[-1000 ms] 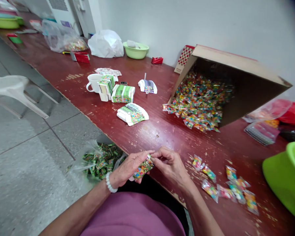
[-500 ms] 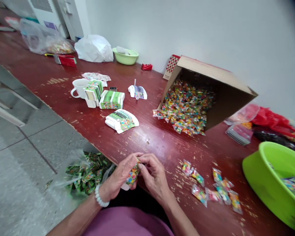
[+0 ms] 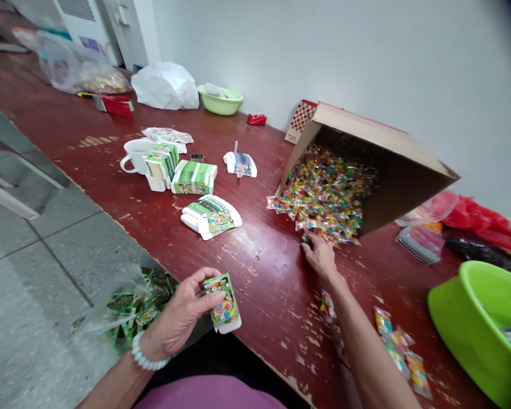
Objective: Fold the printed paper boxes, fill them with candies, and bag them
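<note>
My left hand (image 3: 191, 304) grips a small green printed candy box (image 3: 222, 304), thumb across its front, with a white flap at the lower end. My right hand (image 3: 321, 257) reaches to the front of a pile of wrapped candies (image 3: 327, 193), which spills from a cardboard carton (image 3: 409, 176) lying on its side. Its index finger and thumb are apart, touching candies at the pile's edge. More candy packets (image 3: 417, 372) lie beside my right forearm, which partly covers some of them. Flat unfolded boxes (image 3: 213, 217) sit on the red table (image 3: 276, 301).
A white mug (image 3: 136, 155) stands by stacks of green box blanks (image 3: 195, 177). At the right is a lime green basin (image 3: 460, 318). A clear bag of green boxes (image 3: 132, 309) hangs below the table edge at left. A white stool (image 3: 8, 196) stands on the floor.
My hands have parted. The right hand left the candy box and moved forward to the candy pile. The left hand keeps the box, now tilted with its front in view.
</note>
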Available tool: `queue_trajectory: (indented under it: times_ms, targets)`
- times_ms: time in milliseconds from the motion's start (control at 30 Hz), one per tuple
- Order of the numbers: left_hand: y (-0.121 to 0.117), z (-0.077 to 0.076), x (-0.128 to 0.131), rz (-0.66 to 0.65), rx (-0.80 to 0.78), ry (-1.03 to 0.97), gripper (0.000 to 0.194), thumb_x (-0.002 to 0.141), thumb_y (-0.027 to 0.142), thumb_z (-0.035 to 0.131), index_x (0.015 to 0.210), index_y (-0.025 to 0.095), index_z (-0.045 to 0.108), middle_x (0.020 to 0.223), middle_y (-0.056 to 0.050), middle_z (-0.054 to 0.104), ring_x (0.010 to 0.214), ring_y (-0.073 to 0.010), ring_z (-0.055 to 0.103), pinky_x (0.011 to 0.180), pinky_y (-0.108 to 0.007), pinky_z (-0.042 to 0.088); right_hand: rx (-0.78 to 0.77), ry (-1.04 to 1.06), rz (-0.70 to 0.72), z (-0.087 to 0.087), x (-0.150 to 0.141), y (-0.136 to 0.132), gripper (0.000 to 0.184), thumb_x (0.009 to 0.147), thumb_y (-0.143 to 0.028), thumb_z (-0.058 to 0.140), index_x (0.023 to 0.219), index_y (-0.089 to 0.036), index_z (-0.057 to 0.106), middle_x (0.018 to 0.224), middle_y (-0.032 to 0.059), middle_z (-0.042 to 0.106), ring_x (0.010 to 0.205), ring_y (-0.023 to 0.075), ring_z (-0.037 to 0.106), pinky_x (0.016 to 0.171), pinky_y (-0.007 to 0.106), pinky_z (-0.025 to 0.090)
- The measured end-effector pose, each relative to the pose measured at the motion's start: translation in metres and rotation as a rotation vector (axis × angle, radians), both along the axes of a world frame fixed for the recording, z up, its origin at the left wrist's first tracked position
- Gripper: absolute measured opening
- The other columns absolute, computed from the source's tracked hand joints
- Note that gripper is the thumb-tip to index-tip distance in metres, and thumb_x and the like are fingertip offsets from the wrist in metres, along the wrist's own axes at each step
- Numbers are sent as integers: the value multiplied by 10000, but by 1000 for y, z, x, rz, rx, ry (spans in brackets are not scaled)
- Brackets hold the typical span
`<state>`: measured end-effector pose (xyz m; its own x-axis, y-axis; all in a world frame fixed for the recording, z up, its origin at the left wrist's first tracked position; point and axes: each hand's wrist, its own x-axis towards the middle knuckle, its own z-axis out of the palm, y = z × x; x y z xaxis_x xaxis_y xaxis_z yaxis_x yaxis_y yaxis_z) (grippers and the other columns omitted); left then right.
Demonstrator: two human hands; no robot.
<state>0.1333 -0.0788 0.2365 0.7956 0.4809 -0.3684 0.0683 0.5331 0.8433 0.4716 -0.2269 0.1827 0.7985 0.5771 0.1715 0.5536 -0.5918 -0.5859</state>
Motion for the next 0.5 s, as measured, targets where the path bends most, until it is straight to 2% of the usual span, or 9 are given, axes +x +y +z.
queue_trajectory:
  times_ms: [133, 233, 400, 500]
  targets:
    - [16, -6, 5, 129, 182, 54, 496, 733, 341, 804, 1142, 206, 557, 935, -4, 638, 812, -156, 600, 730, -279, 524, 6, 70, 134, -5, -28, -14, 335, 846, -361, 591, 1146, -277, 715, 1233, 63, 707, 1173, 302, 602, 1017, 459, 432]
    - [27, -13, 6, 143, 382, 149, 513, 739, 383, 771, 1167, 190, 563, 999, -32, 656, 846, -181, 615, 751, -297, 521, 28, 122, 174, -4, -38, -24, 380, 871, -417, 565, 1199, -265, 686, 1186, 50, 727, 1079, 255, 660, 954, 387, 490]
    - [40, -11, -5, -59, 662, 224, 364, 708, 354, 749, 975, 201, 555, 910, -7, 635, 871, -202, 616, 760, -296, 500, 49, 127, 76, -3, -32, -23, 507, 832, -419, 591, 1265, -158, 633, 1168, 127, 713, 997, 266, 678, 925, 404, 502]
    - [45, -3, -18, -237, 802, 294, 418, 706, 330, 727, 1080, 221, 578, 1056, -30, 658, 1034, -237, 605, 879, -322, 477, 50, 122, 30, -3, -23, -9, 571, 757, -393, 668, 1267, -137, 634, 1191, 155, 689, 1045, 297, 651, 949, 425, 472]
